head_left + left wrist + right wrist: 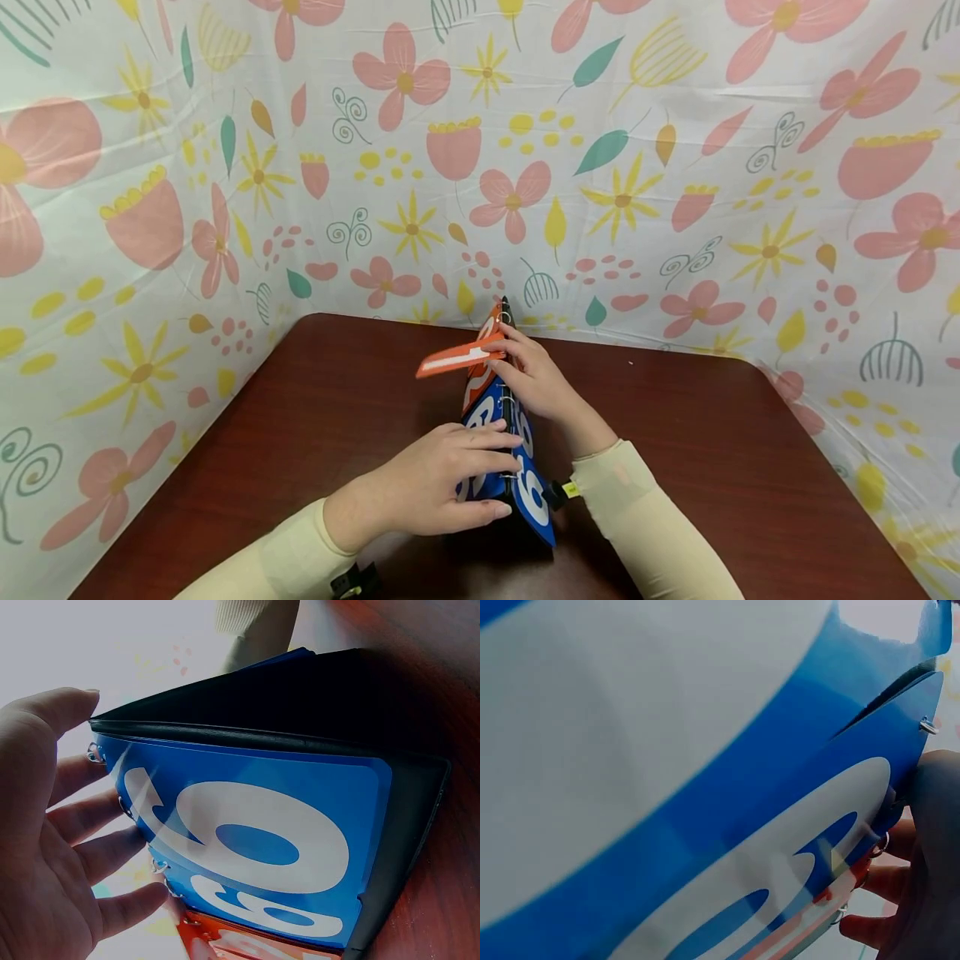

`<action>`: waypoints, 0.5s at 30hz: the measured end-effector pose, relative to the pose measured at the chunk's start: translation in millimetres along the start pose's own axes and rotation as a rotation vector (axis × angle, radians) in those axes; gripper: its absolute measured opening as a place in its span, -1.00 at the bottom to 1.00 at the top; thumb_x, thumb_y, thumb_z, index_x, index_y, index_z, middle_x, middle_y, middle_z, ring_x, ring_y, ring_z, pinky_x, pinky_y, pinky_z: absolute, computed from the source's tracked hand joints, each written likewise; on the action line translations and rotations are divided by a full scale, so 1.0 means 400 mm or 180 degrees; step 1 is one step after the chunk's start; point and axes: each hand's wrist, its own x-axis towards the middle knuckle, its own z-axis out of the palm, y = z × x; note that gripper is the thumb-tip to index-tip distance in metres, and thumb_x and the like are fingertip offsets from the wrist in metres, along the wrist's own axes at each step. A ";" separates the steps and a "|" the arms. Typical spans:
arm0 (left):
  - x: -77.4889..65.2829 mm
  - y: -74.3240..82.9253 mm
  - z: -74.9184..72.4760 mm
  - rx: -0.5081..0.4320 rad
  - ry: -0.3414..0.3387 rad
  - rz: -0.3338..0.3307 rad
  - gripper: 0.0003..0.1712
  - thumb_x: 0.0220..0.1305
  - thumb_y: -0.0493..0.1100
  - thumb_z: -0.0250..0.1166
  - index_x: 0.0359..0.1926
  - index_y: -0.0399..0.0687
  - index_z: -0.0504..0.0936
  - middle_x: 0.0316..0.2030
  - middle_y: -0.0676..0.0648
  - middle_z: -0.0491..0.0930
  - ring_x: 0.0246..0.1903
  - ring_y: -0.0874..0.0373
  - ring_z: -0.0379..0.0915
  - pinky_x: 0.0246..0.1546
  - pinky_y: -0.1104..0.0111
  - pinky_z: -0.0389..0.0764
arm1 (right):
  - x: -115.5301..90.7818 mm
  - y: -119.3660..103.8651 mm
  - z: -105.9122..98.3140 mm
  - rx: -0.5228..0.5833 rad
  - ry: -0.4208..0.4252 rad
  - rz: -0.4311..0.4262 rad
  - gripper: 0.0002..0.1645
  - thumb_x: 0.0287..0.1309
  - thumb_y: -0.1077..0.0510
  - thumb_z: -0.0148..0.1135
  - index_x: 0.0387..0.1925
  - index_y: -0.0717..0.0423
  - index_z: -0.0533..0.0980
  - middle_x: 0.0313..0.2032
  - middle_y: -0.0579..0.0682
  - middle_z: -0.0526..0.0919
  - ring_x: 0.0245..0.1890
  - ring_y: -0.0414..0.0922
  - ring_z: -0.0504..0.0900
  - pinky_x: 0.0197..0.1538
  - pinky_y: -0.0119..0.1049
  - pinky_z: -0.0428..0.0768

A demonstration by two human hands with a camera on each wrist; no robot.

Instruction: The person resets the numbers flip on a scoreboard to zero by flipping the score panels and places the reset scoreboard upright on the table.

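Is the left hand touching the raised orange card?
Apart: the head view shows blue cards in the gap between the left hand and raised orange card.

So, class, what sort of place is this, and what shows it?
Probably a screened-off table space indoors: floral sheeting hangs along the left, far and right sides of a dark reddish-brown table, with a number scoreboard standing on it.
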 end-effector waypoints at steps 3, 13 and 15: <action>0.000 0.002 -0.002 -0.0070 -0.0037 -0.0053 -0.48 0.42 0.23 0.25 0.24 0.12 0.66 0.40 0.10 0.51 0.52 0.12 0.26 0.43 0.03 0.43 | 0.000 -0.001 -0.003 -0.0021 -0.0038 0.0053 -0.59 0.50 0.02 0.10 0.25 0.01 0.58 0.60 0.15 0.13 0.60 0.23 0.10 0.50 0.40 0.16; 0.000 0.004 0.000 0.0014 -0.0005 -0.0016 -0.49 0.42 0.24 0.24 0.24 0.12 0.66 0.38 0.10 0.52 0.52 0.11 0.27 0.41 0.06 0.46 | -0.015 0.019 -0.018 0.0326 -0.0411 0.0103 -0.32 0.52 -0.05 0.10 0.56 -0.10 0.24 0.67 0.01 -0.10 0.66 0.14 -0.08 0.55 0.38 0.06; 0.001 0.004 0.000 -0.0005 -0.0008 -0.0017 -0.48 0.42 0.23 0.25 0.24 0.12 0.66 0.38 0.09 0.52 0.51 0.10 0.28 0.41 0.05 0.46 | -0.017 0.030 -0.020 0.0443 -0.0408 0.0107 -0.25 0.53 -0.05 0.08 0.62 -0.16 0.11 0.67 -0.01 -0.10 0.66 0.13 -0.06 0.55 0.36 0.06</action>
